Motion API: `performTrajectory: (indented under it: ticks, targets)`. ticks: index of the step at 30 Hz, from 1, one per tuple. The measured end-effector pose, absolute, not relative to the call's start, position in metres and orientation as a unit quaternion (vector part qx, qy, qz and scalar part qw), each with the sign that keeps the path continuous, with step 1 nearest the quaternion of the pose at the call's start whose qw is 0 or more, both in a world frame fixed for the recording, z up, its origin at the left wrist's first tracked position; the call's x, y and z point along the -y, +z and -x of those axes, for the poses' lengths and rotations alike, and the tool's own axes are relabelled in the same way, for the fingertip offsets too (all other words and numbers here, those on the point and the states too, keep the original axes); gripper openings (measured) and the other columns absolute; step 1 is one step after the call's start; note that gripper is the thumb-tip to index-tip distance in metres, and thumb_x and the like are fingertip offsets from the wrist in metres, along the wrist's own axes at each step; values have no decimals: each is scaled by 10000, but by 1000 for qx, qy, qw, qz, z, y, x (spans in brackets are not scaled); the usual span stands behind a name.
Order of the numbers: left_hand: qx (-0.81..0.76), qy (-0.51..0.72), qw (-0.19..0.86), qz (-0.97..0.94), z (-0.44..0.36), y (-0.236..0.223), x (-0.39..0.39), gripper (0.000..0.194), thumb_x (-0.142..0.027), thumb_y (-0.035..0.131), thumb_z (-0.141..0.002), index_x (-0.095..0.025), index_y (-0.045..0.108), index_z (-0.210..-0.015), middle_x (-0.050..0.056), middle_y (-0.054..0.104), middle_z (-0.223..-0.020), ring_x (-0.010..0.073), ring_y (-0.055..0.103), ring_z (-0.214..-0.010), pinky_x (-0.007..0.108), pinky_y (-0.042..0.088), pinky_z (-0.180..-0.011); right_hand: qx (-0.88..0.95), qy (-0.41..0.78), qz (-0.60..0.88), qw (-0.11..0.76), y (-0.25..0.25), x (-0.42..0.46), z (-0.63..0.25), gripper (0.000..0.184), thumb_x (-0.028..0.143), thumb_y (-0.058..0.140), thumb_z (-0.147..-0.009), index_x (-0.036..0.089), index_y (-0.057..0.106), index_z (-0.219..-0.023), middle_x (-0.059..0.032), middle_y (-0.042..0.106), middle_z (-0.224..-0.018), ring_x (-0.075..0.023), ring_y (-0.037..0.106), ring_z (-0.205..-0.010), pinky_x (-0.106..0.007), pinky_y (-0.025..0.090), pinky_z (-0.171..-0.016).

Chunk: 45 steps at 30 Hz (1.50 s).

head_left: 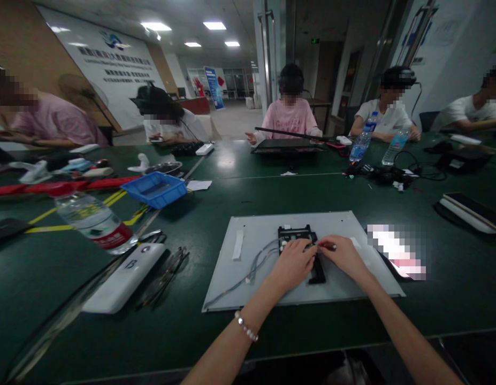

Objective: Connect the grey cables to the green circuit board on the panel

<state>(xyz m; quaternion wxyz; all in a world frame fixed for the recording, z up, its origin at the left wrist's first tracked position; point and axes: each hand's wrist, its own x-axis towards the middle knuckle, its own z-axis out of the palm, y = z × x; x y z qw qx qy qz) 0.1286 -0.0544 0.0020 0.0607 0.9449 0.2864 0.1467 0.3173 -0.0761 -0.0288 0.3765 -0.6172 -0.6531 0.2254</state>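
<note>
A flat grey panel (227, 286) lies on the table in front of me, with a black plastic bracket (318, 272) on its middle. Grey cables (253, 267) run from the bracket's left side to the panel's near left corner. My left hand (294, 262) lies over the bracket, its fingers bent and closed against it. Just right of it, my right hand (344, 254) is closed in a pinch, its fingertips almost meeting the left ones at the bracket's right side. Whatever small piece sits between the right fingertips is too small to make out.
Right of the panel lies a phone (396, 251). To the left are eyeglasses (163, 278), a white power bank (125, 278), a water bottle (97, 219) and a blue tray (155, 190). Several people sit across the green table (248, 192); one (290, 115) handles a dark panel.
</note>
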Motion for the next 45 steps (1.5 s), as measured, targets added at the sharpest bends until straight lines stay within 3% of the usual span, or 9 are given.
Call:
performTrajectory:
  ticks: [8, 26, 32, 42, 45]
  targets:
    - [-280, 142, 52, -948, -129, 0, 57, 329, -152, 440, -875, -201, 497, -1195, 87, 496, -1238, 233, 467, -1137, 412, 375, -974, 639, 276, 602, 392, -30, 78, -318, 152, 218, 554, -746, 193, 693, -802, -34, 701, -807, -178, 650, -755, -302, 499, -735]
    - [-272, 162, 61, -947, -131, 1, 54, 285, -141, 393, -903, -196, 514, -1155, 51, 532, -1227, 206, 468, -1128, 380, 365, -980, 680, 177, 628, 335, -23, 79, -306, 185, 114, 503, -756, 194, 662, -804, -31, 644, -818, -166, 578, -758, -279, 440, -739]
    - [-257, 141, 26, -956, -131, 3, 53, 261, -153, 450, -893, -186, 505, -1146, 48, 569, -1136, 199, 470, -1108, 361, 363, -955, 682, 172, 625, 339, -26, 79, -305, 197, 91, 505, -745, 184, 662, -820, -36, 626, -824, -167, 568, -765, -280, 433, -734]
    - [-269, 155, -10, -951, -131, -1, 57, 288, -160, 448, -895, -195, 487, -1177, 46, 522, -1235, 203, 410, -1188, 381, 312, -1006, 679, 187, 600, 378, -27, 79, -307, 207, 105, 489, -756, 192, 667, -814, -33, 637, -819, -171, 577, -771, -290, 434, -728]
    - [-264, 153, 1, -952, -131, 0, 57, 268, -154, 446, -890, -192, 505, -1150, 51, 548, -1184, 207, 432, -1161, 379, 321, -997, 675, 199, 592, 391, -28, 78, -308, 189, 130, 498, -765, 190, 668, -822, -35, 652, -837, -175, 589, -780, -294, 445, -733]
